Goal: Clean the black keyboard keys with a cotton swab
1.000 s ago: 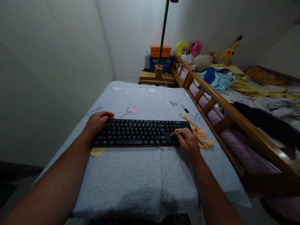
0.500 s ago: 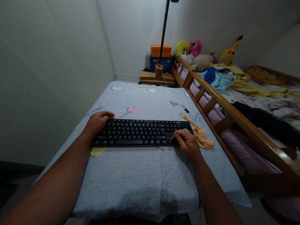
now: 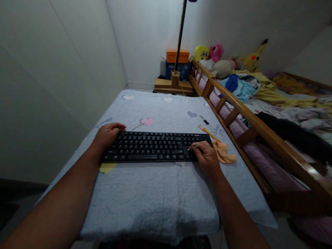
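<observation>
Half-curled left hand (image 3: 107,137) grips the keyboard (image 3: 150,147) at its left end; right hand (image 3: 207,156) pinches a cotton swab (image 3: 190,149) closed-fingered; orange box (image 3: 171,56) tops blue box (image 3: 184,71), contents hidden.

Cannot make out any word, brand or number for certain. On the keys of the black keyboard (image 3: 145,147), shows pale legends, far too small to read. Near its upper edge, between 2 and 3 o'clock from its middle, bears a light strip, too blurred to identify as lettering. Between 12 and 1 o'clock from there, on the dark blue box (image 3: 184,71), carries pale print, equally illegible.
</observation>
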`<action>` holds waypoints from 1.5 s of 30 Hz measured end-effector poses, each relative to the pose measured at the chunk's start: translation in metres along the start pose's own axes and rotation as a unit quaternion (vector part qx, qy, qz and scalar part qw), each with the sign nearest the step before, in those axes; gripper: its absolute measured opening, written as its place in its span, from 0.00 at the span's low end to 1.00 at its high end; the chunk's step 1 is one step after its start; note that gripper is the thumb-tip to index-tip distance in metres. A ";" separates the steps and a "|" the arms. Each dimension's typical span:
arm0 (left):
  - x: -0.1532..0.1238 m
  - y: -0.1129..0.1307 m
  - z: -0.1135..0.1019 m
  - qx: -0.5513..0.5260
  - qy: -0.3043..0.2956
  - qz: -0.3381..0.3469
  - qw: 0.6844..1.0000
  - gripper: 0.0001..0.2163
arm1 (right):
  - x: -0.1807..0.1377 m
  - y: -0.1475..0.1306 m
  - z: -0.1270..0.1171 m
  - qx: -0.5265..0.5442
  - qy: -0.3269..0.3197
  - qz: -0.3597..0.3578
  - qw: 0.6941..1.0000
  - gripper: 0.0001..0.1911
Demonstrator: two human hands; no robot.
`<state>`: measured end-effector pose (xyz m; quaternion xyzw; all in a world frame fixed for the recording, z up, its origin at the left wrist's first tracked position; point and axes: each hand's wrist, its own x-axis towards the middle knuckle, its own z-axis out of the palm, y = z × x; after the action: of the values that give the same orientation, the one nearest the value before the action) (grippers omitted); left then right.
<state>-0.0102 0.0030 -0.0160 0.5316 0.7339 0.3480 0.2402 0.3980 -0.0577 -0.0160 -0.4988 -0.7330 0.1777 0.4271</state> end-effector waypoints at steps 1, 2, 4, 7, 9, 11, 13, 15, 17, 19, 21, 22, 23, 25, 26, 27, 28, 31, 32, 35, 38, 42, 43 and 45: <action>0.000 0.000 0.000 0.000 0.001 0.000 1.000 0.19 | 0.000 0.000 0.000 -0.003 -0.001 0.001 1.000 0.10; 0.000 0.000 0.000 -0.001 0.002 -0.001 1.000 0.19 | 0.000 0.000 0.000 -0.005 -0.001 0.003 1.000 0.10; 0.000 -0.001 0.001 -0.002 0.003 -0.002 1.000 0.19 | 0.000 0.000 0.000 -0.009 -0.001 0.008 1.000 0.09; 0.001 -0.001 0.001 -0.003 0.003 -0.004 1.000 0.19 | 0.000 0.000 0.000 -0.012 0.001 0.014 1.000 0.10; 0.001 -0.001 0.001 -0.004 0.002 -0.004 1.000 0.19 | 0.001 0.001 0.000 -0.011 0.003 0.016 1.000 0.10; 0.001 -0.002 0.001 -0.004 0.001 -0.005 1.000 0.19 | 0.001 0.001 0.001 -0.008 0.003 0.017 1.000 0.10; 0.001 -0.001 0.001 -0.003 -0.002 -0.006 1.000 0.19 | 0.001 0.001 0.001 -0.005 0.001 0.018 1.000 0.10; 0.000 -0.001 0.000 -0.003 -0.004 -0.006 1.000 0.19 | 0.002 0.000 0.002 -0.003 0.000 0.017 1.000 0.10; 0.000 0.000 0.000 -0.002 -0.004 -0.006 1.000 0.19 | 0.002 0.000 0.002 -0.002 0.002 0.018 1.000 0.10; -0.001 0.001 0.000 -0.002 -0.004 -0.005 1.000 0.19 | 0.003 -0.001 0.001 -0.004 0.007 0.021 1.000 0.10; -0.001 0.001 0.000 -0.001 -0.003 -0.004 1.000 0.19 | 0.004 -0.001 0.000 -0.005 0.011 0.023 1.000 0.09; 0.000 0.001 0.000 0.000 -0.003 -0.004 1.000 0.20 | 0.004 0.000 0.000 -0.006 0.012 0.023 1.000 0.09; 0.000 0.000 0.000 0.000 -0.002 -0.003 1.000 0.20 | 0.004 0.000 -0.001 -0.008 0.013 0.022 1.000 0.09; 0.000 0.000 0.000 0.002 -0.003 0.000 1.000 0.20 | 0.003 0.001 -0.002 -0.017 0.016 0.023 0.999 0.10; 0.000 0.000 0.000 0.002 -0.003 0.002 1.000 0.19 | 0.003 0.001 -0.003 -0.022 0.018 0.025 0.999 0.10; 0.000 0.000 -0.001 0.003 -0.004 0.005 1.000 0.19 | 0.003 0.002 -0.003 -0.025 0.020 0.026 0.999 0.10; 0.000 0.000 -0.001 0.003 -0.004 0.007 1.000 0.19 | 0.003 0.002 -0.003 -0.026 0.020 0.027 0.999 0.10; 0.001 -0.001 -0.001 0.003 -0.006 0.009 1.000 0.20 | 0.002 0.002 -0.002 -0.014 0.013 0.025 1.000 0.10; 0.001 -0.001 -0.001 0.003 -0.006 0.008 1.000 0.20 | 0.002 0.002 -0.001 -0.010 0.010 0.024 1.000 0.10; 0.001 -0.001 0.000 0.005 -0.005 0.004 1.000 0.19 | 0.003 0.000 0.001 -0.008 -0.003 0.031 0.999 0.10; 0.002 -0.002 0.000 0.005 -0.005 0.003 1.000 0.19 | 0.003 0.000 0.000 -0.007 -0.007 0.032 0.999 0.10; 0.002 -0.004 0.000 0.004 -0.005 0.001 1.000 0.19 | 0.003 0.002 -0.004 -0.020 0.003 0.030 0.999 0.10; 0.002 -0.004 0.000 0.003 -0.004 0.000 1.000 0.19 | 0.003 0.003 -0.005 -0.026 0.008 0.030 0.999 0.10; 0.002 -0.005 0.001 0.002 -0.003 -0.001 1.000 0.19 | 0.003 0.005 -0.008 -0.034 0.016 0.031 0.999 0.10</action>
<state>-0.0137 0.0044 -0.0205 0.5325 0.7342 0.3450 0.2414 0.4064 -0.0544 -0.0138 -0.5385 -0.7157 0.1575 0.4159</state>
